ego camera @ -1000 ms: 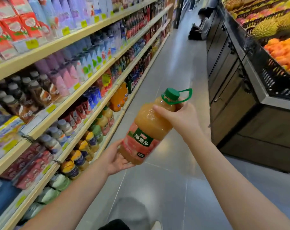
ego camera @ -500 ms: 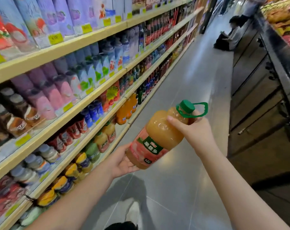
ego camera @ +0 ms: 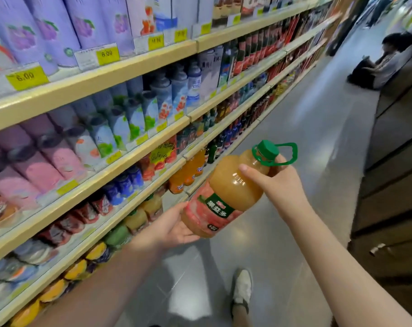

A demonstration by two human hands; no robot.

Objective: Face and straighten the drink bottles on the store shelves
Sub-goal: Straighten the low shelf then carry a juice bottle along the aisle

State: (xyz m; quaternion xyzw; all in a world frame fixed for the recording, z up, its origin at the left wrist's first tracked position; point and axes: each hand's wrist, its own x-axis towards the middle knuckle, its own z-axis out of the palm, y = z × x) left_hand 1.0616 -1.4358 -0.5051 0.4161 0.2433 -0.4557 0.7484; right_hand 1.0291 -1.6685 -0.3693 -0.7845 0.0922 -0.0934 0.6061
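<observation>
A large orange juice bottle (ego camera: 226, 192) with a green cap, a green carry loop and a pink-and-green label is tilted in the aisle, cap up and to the right. My right hand (ego camera: 278, 182) grips its neck and shoulder. My left hand (ego camera: 174, 226) cups its base from below. The bottle hangs in front of the low shelf (ego camera: 176, 166), where similar orange bottles (ego camera: 186, 172) stand. Just left of them, at the shelf's front edge, is a gap.
Long shelves (ego camera: 120, 67) of drink bottles and cartons run along the left, with yellow price tags on the edges. Dark cabinets (ego camera: 393, 185) line the right of the aisle. A person (ego camera: 381, 62) crouches far down it. My shoe (ego camera: 241, 289) is on the grey floor.
The view has swung left and closer to the shelves. The bottle stays held in both hands and now sits nearer the low shelf with the orange bottles.
</observation>
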